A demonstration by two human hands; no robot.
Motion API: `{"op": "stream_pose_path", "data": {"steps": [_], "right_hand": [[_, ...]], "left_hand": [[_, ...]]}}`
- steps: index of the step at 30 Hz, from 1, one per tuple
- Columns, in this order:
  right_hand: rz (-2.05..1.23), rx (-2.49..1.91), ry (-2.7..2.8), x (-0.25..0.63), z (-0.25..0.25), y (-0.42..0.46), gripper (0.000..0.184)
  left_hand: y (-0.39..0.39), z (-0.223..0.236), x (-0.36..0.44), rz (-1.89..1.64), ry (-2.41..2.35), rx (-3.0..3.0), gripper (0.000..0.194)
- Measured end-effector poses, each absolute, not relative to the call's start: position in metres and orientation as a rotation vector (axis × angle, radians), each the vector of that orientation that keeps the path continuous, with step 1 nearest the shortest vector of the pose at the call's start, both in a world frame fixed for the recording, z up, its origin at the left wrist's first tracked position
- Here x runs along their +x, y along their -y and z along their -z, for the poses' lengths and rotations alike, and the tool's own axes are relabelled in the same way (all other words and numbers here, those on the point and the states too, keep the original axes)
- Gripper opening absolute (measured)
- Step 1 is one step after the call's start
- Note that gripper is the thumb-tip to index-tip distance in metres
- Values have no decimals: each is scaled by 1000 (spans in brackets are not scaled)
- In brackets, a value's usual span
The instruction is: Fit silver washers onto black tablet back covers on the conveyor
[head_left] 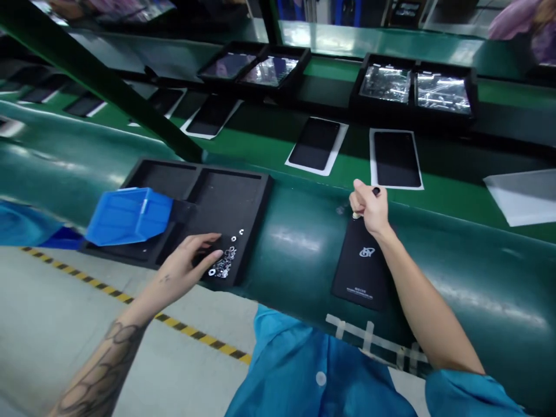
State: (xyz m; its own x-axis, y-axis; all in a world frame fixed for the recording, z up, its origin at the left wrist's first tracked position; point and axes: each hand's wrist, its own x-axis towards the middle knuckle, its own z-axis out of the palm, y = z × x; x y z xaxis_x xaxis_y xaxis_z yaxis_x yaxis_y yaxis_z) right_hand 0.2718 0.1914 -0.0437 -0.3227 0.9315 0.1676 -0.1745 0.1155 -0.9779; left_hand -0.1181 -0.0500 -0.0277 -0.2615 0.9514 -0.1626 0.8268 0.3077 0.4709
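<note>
My left hand (pixel 189 263) reaches into a black foam tray (pixel 243 194), fingers spread and resting at a small heap of shiny metal rings (pixel 223 265). A few loose rings (pixel 237 236) lie just beyond. My right hand (pixel 369 205) is closed in a pinch at the top edge of a black phone back cover (pixel 361 269) with a white logo, which lies on the dark green curved ledge (pixel 295 237). A small dark piece shows at the fingertips; I cannot name it.
A blue plastic bin (pixel 130 215) sits tipped on the tray's left part. Several black phone panels on white sheets (pixel 396 159) lie on the green conveyor belt (pixel 269 145). Black trays with shiny wrapped parts (pixel 414 87) stand behind. A white sheet (pixel 523 197) lies right. Another person's sleeve (pixel 516 20) shows top right.
</note>
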Motion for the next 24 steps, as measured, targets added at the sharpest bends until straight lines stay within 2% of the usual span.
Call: {"op": "stream_pose_path", "data": {"steps": [12, 19, 24], "right_hand": [[-1405, -799, 1507, 273, 56, -183, 74], [-1349, -795, 1552, 275, 68, -181, 67], [-1243, -889, 1560, 283, 75, -174, 67]], "left_hand": [[56, 43, -110, -399, -2096, 1592, 48], [47, 39, -98, -480, -2081, 1612, 36], [39, 25, -82, -471, -2124, 1525, 36]]}}
